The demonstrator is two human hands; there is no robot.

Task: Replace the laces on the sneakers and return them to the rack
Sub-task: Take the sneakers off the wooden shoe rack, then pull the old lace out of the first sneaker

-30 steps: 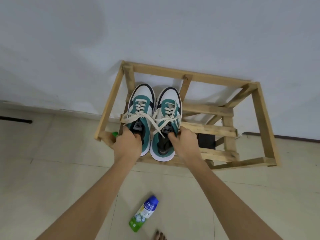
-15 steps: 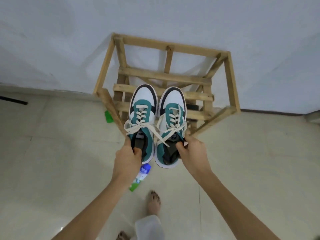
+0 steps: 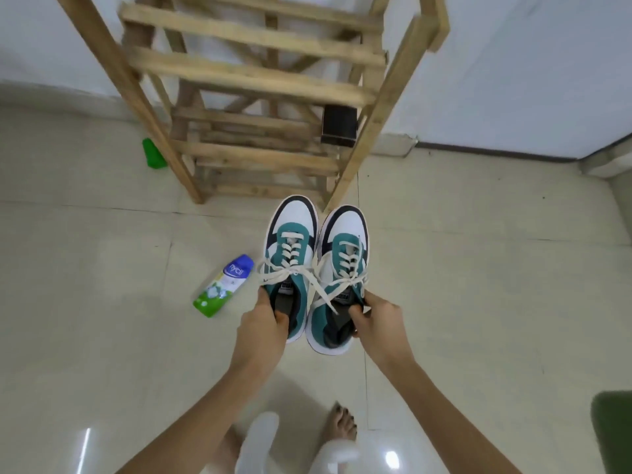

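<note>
Two teal, white and black sneakers with cream laces hang side by side above the floor, toes pointing away from me. My left hand (image 3: 261,328) grips the left sneaker (image 3: 290,254) at its collar, thumb inside the opening. My right hand (image 3: 374,323) grips the right sneaker (image 3: 342,268) the same way. Both laces are tied, their loose ends crossing between the shoes. The wooden slatted rack (image 3: 249,77) stands beyond the toes, against the wall, with no shoes on the slats in view.
A green and white bottle (image 3: 224,285) lies on the tiled floor left of the sneakers. A green object (image 3: 154,153) sits by the rack's left leg, a black box (image 3: 338,130) on a lower slat. My bare feet (image 3: 342,424) are below; a dark green mat (image 3: 614,429) lies lower right.
Both hands have lifted the sneakers off the rack's top slats and drawn them toward me and down. The view has tilted down, so the rack now sits higher in the frame.
</note>
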